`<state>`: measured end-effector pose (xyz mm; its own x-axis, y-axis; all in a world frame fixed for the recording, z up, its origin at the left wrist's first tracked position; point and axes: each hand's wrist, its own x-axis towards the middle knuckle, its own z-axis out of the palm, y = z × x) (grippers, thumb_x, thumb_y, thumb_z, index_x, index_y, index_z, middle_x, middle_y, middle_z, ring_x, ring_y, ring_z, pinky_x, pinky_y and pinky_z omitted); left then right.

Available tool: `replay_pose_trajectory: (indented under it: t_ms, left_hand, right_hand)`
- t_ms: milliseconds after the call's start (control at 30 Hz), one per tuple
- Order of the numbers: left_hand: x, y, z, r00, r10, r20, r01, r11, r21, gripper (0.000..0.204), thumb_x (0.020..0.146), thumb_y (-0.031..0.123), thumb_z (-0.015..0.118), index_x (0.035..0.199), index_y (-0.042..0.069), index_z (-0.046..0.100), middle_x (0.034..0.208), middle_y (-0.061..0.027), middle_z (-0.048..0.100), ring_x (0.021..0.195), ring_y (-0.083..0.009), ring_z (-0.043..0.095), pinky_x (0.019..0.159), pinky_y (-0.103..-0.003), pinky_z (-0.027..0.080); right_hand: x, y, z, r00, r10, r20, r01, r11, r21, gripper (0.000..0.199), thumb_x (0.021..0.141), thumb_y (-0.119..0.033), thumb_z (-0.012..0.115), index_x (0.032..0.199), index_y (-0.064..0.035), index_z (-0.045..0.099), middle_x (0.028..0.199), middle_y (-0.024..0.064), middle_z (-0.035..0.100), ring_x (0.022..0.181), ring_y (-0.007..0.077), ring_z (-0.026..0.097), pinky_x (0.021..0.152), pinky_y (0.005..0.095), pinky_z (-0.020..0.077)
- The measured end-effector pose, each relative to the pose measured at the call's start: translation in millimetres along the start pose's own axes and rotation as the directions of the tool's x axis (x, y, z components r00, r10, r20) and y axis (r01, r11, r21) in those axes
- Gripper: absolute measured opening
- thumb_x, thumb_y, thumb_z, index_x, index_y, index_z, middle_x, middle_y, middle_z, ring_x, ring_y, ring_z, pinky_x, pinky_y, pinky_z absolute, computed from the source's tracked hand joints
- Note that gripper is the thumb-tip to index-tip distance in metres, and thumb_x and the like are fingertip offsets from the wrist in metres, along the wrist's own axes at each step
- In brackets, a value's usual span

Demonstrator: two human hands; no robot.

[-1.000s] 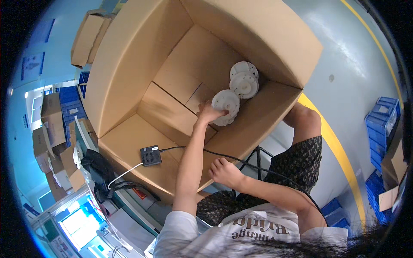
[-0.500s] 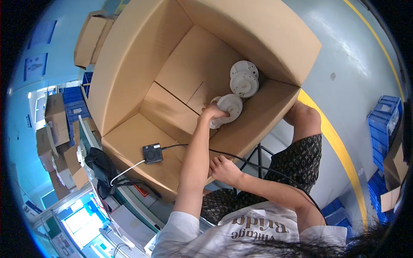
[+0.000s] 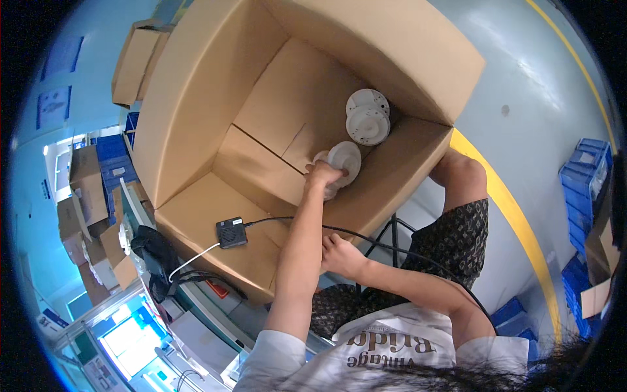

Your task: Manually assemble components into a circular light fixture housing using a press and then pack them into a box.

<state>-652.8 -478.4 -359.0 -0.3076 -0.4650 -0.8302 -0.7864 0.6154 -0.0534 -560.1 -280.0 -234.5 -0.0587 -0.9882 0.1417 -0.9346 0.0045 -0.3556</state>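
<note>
A large open cardboard box (image 3: 189, 124) stands in front of me. My left hand (image 3: 323, 175) reaches down into it and grips a white round plastic part (image 3: 346, 162), thumb on the near side. Another pale round piece lies partly hidden under that hand. Deeper in the box, two more white discs with small holes (image 3: 368, 124) overlap each other. By the box's near edge, just right of my left forearm, rests my right hand (image 3: 344, 256) with its fingers curled in. Whatever its fingertips hold, if anything, is hidden.
On the near flap sits a small black vented device (image 3: 232, 233) with a white cable and a black cable (image 3: 379, 247) running over my right forearm. A black bag (image 3: 157, 258) lies left. Blue crates (image 3: 581, 189) stand on the right, beyond a yellow floor line (image 3: 513, 215).
The white part in my left hand has tilted and shifted slightly. My right hand has hardly moved.
</note>
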Motion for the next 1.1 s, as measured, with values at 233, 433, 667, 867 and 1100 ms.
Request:
replay_pose_trajectory:
  t_ms: [233, 433, 667, 867, 1100]
  left_hand:
    - [1, 9, -8, 0.964, 0.223, 0.141, -0.237, 0.967, 0.092, 0.105, 0.065, 0.064, 0.078, 0.150, 0.013, 0.040, 0.154, -0.0144, 0.041, 0.149, -0.0402, 0.013, 0.120, -0.052, 0.014]
    - [-14, 14, -12, 0.977, 0.211, 0.034, -0.214, 0.960, 0.183, 0.102, 0.067, 0.067, 0.076, 0.150, 0.019, 0.042, 0.156, -0.0143, 0.038, 0.147, -0.0425, 0.020, 0.121, -0.050, 0.018]
    - [-40, 46, 6, 0.991, 0.048, -0.122, -0.009, 0.954, 0.299, 0.100, 0.072, 0.068, 0.071, 0.151, 0.017, 0.037, 0.152, -0.0188, 0.032, 0.133, -0.0413, 0.039, 0.110, -0.049, 0.038]
    - [-5, 0, 37, 0.924, 0.095, -0.370, -0.044, 0.989, 0.144, 0.086, 0.072, 0.056, 0.074, 0.142, 0.012, 0.049, 0.147, -0.0234, 0.035, 0.128, -0.0434, 0.042, 0.108, -0.046, 0.039]
    - [-14, 6, 34, 0.955, 0.132, -0.264, -0.133, 0.991, 0.015, 0.087, 0.068, 0.030, 0.081, 0.146, 0.012, 0.044, 0.150, -0.0226, 0.036, 0.137, -0.0376, 0.036, 0.112, -0.049, 0.033]
  right_hand:
    - [-6, 3, 6, 0.999, 0.040, -0.021, -0.039, 0.999, 0.023, 0.021, 0.082, -0.025, 0.059, 0.090, -0.0098, 0.072, 0.090, 0.0036, 0.065, 0.092, 0.0216, 0.058, 0.074, 0.0337, 0.0426]
    - [0, -3, 1, 1.000, 0.007, 0.006, -0.007, 1.000, 0.027, 0.023, 0.081, -0.025, 0.060, 0.092, -0.0094, 0.073, 0.093, 0.0040, 0.067, 0.093, 0.0220, 0.059, 0.074, 0.0339, 0.0422]
    - [-3, -3, 13, 0.999, -0.007, 0.049, 0.005, 1.000, 0.023, 0.028, 0.081, -0.025, 0.059, 0.099, -0.0104, 0.075, 0.103, 0.0054, 0.069, 0.099, 0.0232, 0.060, 0.078, 0.0347, 0.0435]
    - [7, -18, 27, 0.998, -0.028, -0.049, 0.027, 0.999, -0.028, 0.043, 0.083, -0.025, 0.055, 0.122, -0.0086, 0.065, 0.128, 0.0105, 0.063, 0.124, 0.0286, 0.053, 0.095, 0.0397, 0.0446]
    - [-9, -2, 15, 1.000, -0.006, 0.011, 0.005, 1.000, 0.020, 0.031, 0.080, -0.024, 0.060, 0.107, -0.0109, 0.069, 0.113, 0.0053, 0.066, 0.109, 0.0236, 0.058, 0.084, 0.0351, 0.0448]
